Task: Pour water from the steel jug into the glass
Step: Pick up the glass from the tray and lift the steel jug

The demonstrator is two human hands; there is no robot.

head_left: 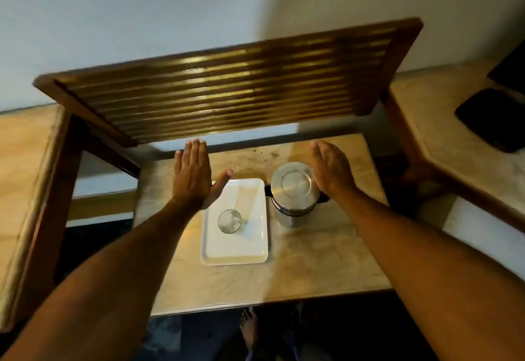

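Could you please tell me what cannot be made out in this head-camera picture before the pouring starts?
- Water level inside the lidded steel jug: head view, the flat lid covers it.
- Jug's right black handle: partly behind the open right hand.
- Whether the clear drinking glass on the white rectangular tray holds water: too transparent to tell from above.
- Tray's far-left corner: covered by the open left hand.
- Black objects at the right edge: cut off, blurred.

We see a white rectangular tray (pixel 235 250) on the marble bench (pixel 312 261), a slatted wooden shelf (pixel 227 85) above its far edge, and a black object (pixel 488 120) on the counter far right.
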